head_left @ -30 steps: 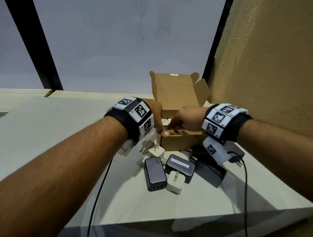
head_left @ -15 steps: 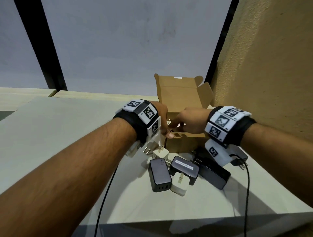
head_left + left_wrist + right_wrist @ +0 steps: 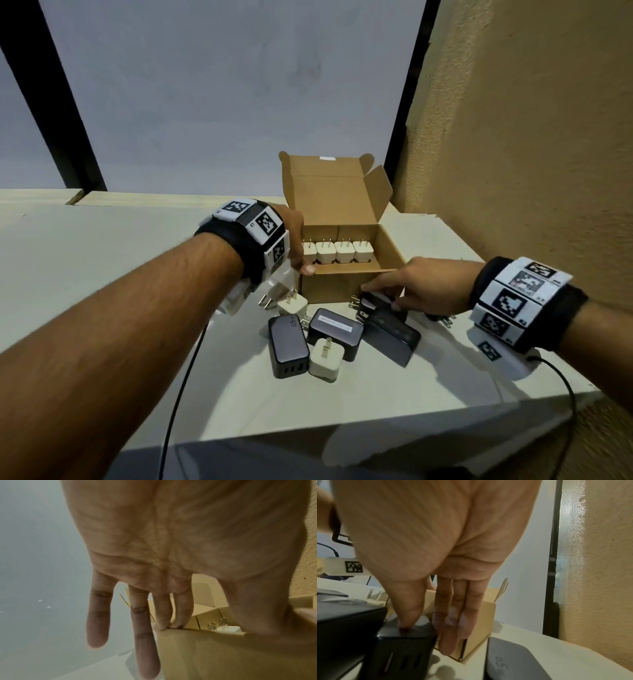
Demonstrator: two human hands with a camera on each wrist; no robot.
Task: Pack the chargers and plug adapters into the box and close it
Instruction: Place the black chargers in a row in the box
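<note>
The open cardboard box (image 3: 337, 286) stands at the back of the table with its lid up. A row of several white chargers (image 3: 337, 251) stands along its far side, prongs up. My left hand (image 3: 298, 255) grips the box's front left corner, thumb on the front rim; in the left wrist view two fingers (image 3: 171, 616) hook over the rim (image 3: 205, 631). My right hand (image 3: 388, 291) pinches a black charger (image 3: 375, 301) on the table in front of the box: thumb (image 3: 407, 618) on top of that charger (image 3: 399, 650), fingers (image 3: 452, 626) down its far side.
More pieces lie before the box: a black 65 W charger (image 3: 287, 346), a labelled black charger (image 3: 337, 329), a large black brick (image 3: 394, 337), two small white chargers (image 3: 325, 359) (image 3: 294, 304) and a white plug adapter (image 3: 274, 296). A tan wall (image 3: 513, 171) stands close on the right.
My right hand has come out of the box and down to the black charger in front of it. The row of white chargers now shows. My left hand stays on the box corner.
</note>
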